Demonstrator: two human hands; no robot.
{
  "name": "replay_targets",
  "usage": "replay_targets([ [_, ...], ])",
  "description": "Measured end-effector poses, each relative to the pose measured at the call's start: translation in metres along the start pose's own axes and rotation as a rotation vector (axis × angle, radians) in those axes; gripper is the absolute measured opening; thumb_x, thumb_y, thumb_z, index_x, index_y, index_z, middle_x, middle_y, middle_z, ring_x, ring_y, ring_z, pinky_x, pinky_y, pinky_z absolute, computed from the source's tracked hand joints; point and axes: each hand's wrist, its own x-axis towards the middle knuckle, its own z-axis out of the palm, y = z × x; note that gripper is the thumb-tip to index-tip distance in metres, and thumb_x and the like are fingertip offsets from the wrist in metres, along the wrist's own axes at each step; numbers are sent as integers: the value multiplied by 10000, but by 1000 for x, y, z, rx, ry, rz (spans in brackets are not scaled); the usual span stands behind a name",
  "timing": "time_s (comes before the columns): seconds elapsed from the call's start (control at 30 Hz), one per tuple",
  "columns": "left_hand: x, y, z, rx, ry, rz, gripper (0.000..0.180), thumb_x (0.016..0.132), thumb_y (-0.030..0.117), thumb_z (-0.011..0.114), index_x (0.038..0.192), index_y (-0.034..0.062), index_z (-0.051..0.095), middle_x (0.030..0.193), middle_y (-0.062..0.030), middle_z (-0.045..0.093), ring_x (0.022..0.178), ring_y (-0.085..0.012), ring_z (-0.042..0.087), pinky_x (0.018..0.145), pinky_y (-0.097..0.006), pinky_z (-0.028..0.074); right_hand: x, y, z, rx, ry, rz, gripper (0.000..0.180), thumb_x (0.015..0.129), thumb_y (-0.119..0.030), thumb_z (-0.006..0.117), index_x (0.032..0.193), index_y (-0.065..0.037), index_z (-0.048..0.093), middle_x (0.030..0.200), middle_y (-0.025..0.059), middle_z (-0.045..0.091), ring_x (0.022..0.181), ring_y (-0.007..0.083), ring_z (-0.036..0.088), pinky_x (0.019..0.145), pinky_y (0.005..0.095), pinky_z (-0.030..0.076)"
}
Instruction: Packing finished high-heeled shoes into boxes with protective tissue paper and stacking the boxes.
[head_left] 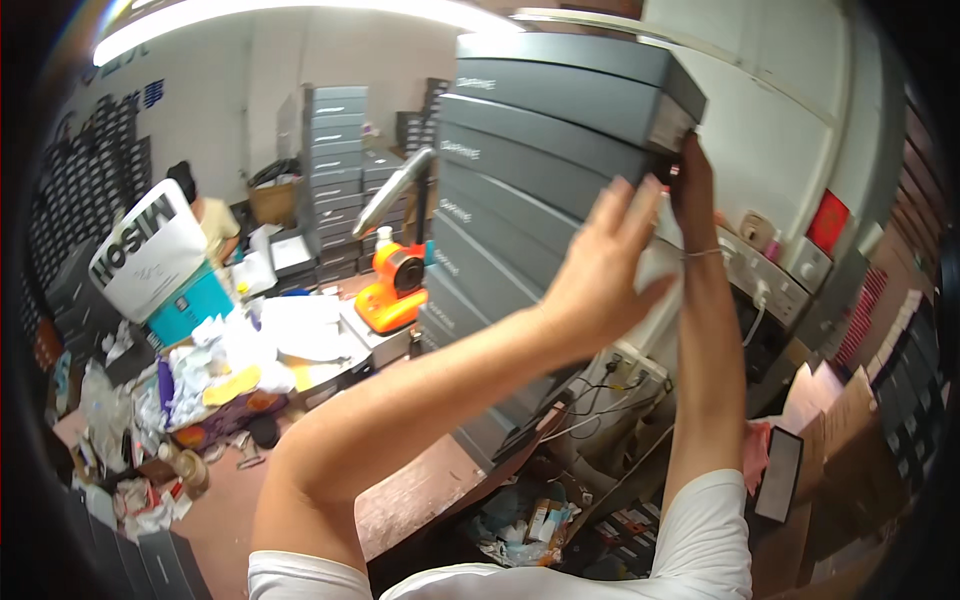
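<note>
- Nearest the camera was the white shirt, cut off by the lower edge so that only the sleeves and a strip of the front showed.
- The left forearm slanted up to the right from a bent elbow, covering part of the stack's lower boxes.
- The left hand was wide, fingers pointing up and thumb apart, with nothing seen in it; its fingertips were blurred, and whether they touched the boxes could not be told.
- The right forearm rose almost straight up, a thin band at its wrist.
- The right hand was raised by the end of the upper boxes; its fingers were dark and partly hidden, so whether they gripped could not be told.
- The stack of grey boxes stood tall in front of the person, its right end partly behind the hands.
- Beyond it to the left, an orange device stood near a littered surface, its right side hidden by the stack.
- Farther back, a white bag hid much of another person.
</note>
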Motion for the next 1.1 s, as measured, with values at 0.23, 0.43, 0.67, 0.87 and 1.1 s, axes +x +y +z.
replay_targets([
  [0.23,-254,22,-110,96,-391,33,696,776,177,690,1385,84,367,1417,-285,322,1208,-416,465,986,-447,416,-104,-14,-2,-379,96,-255,384,954,-142,398,1303,3,465,1221,132,542,1049,200,557,855,315,477],
  [0.43,-591,127,-296,572,83,-1328,523,847,207,648,1295,-6,482,1348,-242,454,1240,-382,455,1019,-408,387,-489,-107,274,365,-355,1027,318,958,-223,517,1213,-34,534,1084,67,578,890,132,562,755,260,494],
  [0.67,-693,296,-439,875,646,-1704,470,869,173,632,1281,-13,503,1313,-179,516,1224,-325,489,998,-385,402,-729,-321,557,748,-1470,1454,910,847,-251,715,1491,-73,96,1331,235,420,1116,245,526,902,362,480],
  [0.87,-756,232,-501,788,499,-1680,529,889,208,616,1343,4,436,1380,-202,431,1246,-317,456,1012,-389,392,-869,-315,687,590,-1082,1441,927,695,-277,834,1377,-36,254,1177,222,490,1077,272,544,801,349,523],
  [1.1,-809,128,-389,-302,868,-1713,516,908,247,627,1286,-59,456,1246,-162,536,1135,-276,521,980,-383,409,-747,-220,566,291,-1155,1424,673,732,-356,801,1202,23,503,967,123,547,876,193,551,713,322,493],
])
